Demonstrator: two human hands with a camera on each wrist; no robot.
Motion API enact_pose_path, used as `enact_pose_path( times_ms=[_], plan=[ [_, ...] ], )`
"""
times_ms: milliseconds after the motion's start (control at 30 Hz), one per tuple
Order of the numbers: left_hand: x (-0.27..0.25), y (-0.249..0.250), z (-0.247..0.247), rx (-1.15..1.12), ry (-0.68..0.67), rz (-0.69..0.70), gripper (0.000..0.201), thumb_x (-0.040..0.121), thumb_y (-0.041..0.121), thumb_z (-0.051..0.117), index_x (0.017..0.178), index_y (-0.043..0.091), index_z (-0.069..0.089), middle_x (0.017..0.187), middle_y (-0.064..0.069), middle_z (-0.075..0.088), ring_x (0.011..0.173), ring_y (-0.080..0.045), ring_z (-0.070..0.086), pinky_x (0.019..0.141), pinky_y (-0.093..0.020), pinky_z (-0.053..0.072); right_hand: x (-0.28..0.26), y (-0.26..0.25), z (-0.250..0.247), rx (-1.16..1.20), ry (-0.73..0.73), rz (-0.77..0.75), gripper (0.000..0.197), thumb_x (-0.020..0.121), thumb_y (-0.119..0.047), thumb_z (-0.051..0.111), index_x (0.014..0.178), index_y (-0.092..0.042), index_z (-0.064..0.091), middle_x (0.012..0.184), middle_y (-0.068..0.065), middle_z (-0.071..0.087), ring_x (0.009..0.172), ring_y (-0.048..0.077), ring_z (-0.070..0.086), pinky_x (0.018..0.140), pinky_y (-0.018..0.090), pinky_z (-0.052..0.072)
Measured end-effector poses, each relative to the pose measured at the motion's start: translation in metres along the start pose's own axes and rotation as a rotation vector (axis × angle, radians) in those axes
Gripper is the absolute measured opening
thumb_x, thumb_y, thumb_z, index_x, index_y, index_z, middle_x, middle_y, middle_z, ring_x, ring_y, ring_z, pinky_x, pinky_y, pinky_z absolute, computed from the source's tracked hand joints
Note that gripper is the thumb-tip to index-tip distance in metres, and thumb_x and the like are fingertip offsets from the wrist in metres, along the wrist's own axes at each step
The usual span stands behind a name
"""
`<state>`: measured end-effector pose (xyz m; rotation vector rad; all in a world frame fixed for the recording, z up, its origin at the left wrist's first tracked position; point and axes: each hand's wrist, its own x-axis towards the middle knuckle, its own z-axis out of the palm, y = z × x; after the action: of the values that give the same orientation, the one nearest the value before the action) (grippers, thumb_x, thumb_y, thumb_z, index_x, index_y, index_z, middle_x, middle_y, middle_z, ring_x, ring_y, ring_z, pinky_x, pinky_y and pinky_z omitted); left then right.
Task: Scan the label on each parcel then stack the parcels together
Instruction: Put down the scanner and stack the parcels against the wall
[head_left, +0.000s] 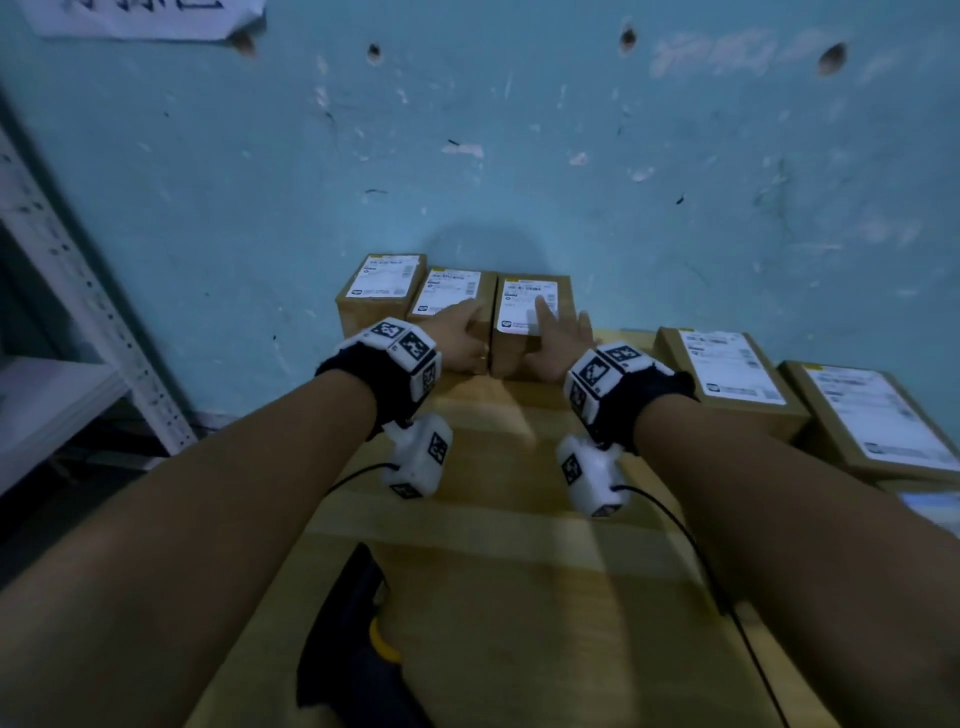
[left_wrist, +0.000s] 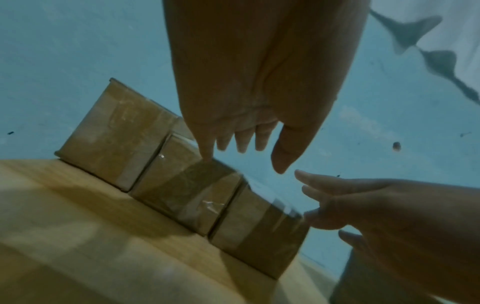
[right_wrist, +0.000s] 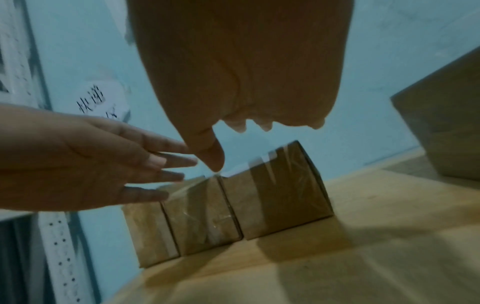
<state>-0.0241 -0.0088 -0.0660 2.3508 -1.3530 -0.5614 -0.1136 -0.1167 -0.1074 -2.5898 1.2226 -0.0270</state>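
Observation:
Three small brown parcels with white labels stand side by side against the blue wall: the left parcel (head_left: 382, 291), the middle parcel (head_left: 452, 293) and the right parcel (head_left: 530, 306). My left hand (head_left: 460, 332) reaches over the middle parcel (left_wrist: 187, 185) with its fingers straight and holds nothing. My right hand (head_left: 558, 338) is spread over the right parcel (right_wrist: 280, 195), with one finger lying across its label. Its thumb (right_wrist: 210, 152) points down at that parcel's top edge. I cannot tell whether either hand presses down. The black and yellow scanner (head_left: 358, 639) lies on the table near me.
Two larger flat parcels (head_left: 727, 379) (head_left: 872, 421) lie at the right of the wooden table (head_left: 519, 571). A white metal shelf (head_left: 78, 312) stands to the left of the table. Cables run from both wrist cameras across the table.

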Motion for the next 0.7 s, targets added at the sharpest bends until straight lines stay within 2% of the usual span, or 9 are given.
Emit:
enact_pose_path(
  times_ms=[67,133,233,267,367,400,467,567,700],
  plan=[
    [-0.014,0.011,0.003,-0.130,0.025,0.041,0.057,0.094,0.009,0.050,0.146,0.012,0.026,0.150,-0.010,0.032,0.125,-0.024,0.044,0.088,-0.028,0.043,-0.025,0.003,-0.014,0.025,0.031,-0.045,0.075,0.089,-0.033,0.053,0.151,-0.016,0.014,0.157,0.011,0.017,0.144,0.032,0.019,0.117,0.043,0.018],
    [-0.031,0.026,0.012,-0.243,0.015,0.058,0.047,0.095,0.009,0.048,0.140,0.010,0.037,0.137,-0.014,0.047,0.111,-0.028,0.055,0.078,-0.030,0.046,-0.058,0.011,-0.028,0.077,0.008,-0.043,0.060,0.090,-0.028,0.054,0.143,-0.008,0.035,0.146,0.015,0.039,0.133,0.031,0.040,0.110,0.038,0.032],
    [-0.066,0.057,0.031,-0.418,-0.056,0.066,0.018,0.095,0.008,0.044,0.103,0.018,0.057,0.092,-0.006,0.054,0.071,-0.017,0.050,0.056,-0.024,0.036,-0.110,0.038,-0.049,0.167,0.030,0.052,0.056,0.092,-0.025,0.054,0.141,-0.004,0.037,0.146,0.016,0.039,0.132,0.030,0.040,0.102,0.030,0.035],
    [-0.076,0.068,0.038,-0.466,-0.097,0.058,0.017,0.095,0.008,0.044,0.102,0.018,0.056,0.090,-0.005,0.052,0.073,-0.017,0.049,0.055,-0.023,0.034,-0.124,0.050,-0.055,0.166,0.061,0.084,0.055,0.091,-0.025,0.054,0.139,-0.004,0.039,0.145,0.015,0.040,0.132,0.029,0.040,0.101,0.029,0.035],
    [-0.098,0.096,0.066,-0.523,-0.174,0.032,0.039,0.094,0.008,0.046,0.133,0.014,0.042,0.107,-0.009,0.052,0.087,-0.022,0.054,0.058,-0.025,0.038,-0.164,0.083,-0.065,0.191,0.055,0.168,0.040,0.092,-0.024,0.050,0.124,-0.001,0.055,0.132,0.014,0.054,0.123,0.027,0.049,0.091,0.027,0.037],
    [-0.105,0.104,0.077,-0.543,-0.191,0.020,0.043,0.094,0.007,0.046,0.136,0.013,0.039,0.104,-0.008,0.053,0.082,-0.021,0.055,0.060,-0.026,0.040,-0.177,0.091,-0.066,0.189,0.034,0.192,0.038,0.093,-0.025,0.048,0.121,-0.001,0.058,0.132,0.013,0.055,0.122,0.027,0.050,0.087,0.026,0.037],
    [-0.118,0.115,0.097,-0.565,-0.205,0.004,0.044,0.094,0.005,0.046,0.138,0.011,0.038,0.085,0.000,0.051,0.067,-0.013,0.051,0.061,-0.025,0.044,-0.199,0.105,-0.067,0.213,0.008,0.225,0.041,0.094,-0.026,0.047,0.128,-0.004,0.056,0.140,0.012,0.048,0.130,0.028,0.042,0.096,0.031,0.038],
    [-0.133,0.125,0.121,-0.525,-0.217,-0.026,0.029,0.095,0.006,0.045,0.118,0.023,0.039,0.072,0.005,0.041,0.060,-0.010,0.046,0.058,-0.023,0.044,-0.220,0.119,-0.063,0.296,0.007,0.220,0.041,0.096,-0.015,0.047,0.136,-0.005,0.048,0.148,0.013,0.039,0.136,0.027,0.034,0.102,0.027,0.031],
    [-0.144,0.139,0.131,-0.561,-0.309,-0.107,0.010,0.098,0.009,0.041,0.099,0.019,0.043,0.074,-0.004,0.042,0.063,-0.014,0.042,0.057,-0.025,0.036,-0.230,0.132,-0.053,0.343,-0.024,0.334,0.043,0.093,-0.020,0.052,0.129,0.004,0.051,0.140,0.017,0.047,0.127,0.029,0.045,0.092,0.031,0.039]
  ],
)
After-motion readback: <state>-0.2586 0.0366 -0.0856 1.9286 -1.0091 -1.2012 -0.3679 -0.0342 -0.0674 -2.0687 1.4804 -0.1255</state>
